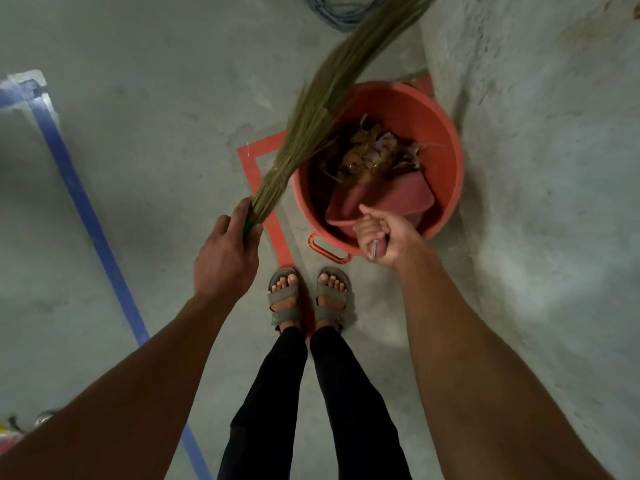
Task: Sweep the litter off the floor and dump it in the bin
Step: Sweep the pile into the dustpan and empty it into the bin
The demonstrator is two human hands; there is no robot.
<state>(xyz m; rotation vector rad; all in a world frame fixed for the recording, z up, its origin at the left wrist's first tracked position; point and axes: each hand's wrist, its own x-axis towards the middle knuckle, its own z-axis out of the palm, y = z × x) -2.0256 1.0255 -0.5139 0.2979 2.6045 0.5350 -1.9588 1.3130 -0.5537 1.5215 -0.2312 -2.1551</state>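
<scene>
An orange bin (446,140) stands on the concrete floor right in front of my feet. Dry leaves and scraps of litter (374,154) lie inside it. My right hand (384,237) is closed on the handle of a pink dustpan (381,202), which is tipped into the bin with its mouth toward the litter. My left hand (225,251) grips a grass broom (329,84) by its green-bound neck. The bristles rise up and to the right, crossing the bin's left rim.
Orange tape (256,174) marks a square around the bin. A blue tape line (86,216) runs down the floor on the left. A rough wall (554,133) rises to the right of the bin. Coiled cable (343,12) lies at the top. My sandalled feet (308,296) stand below the bin.
</scene>
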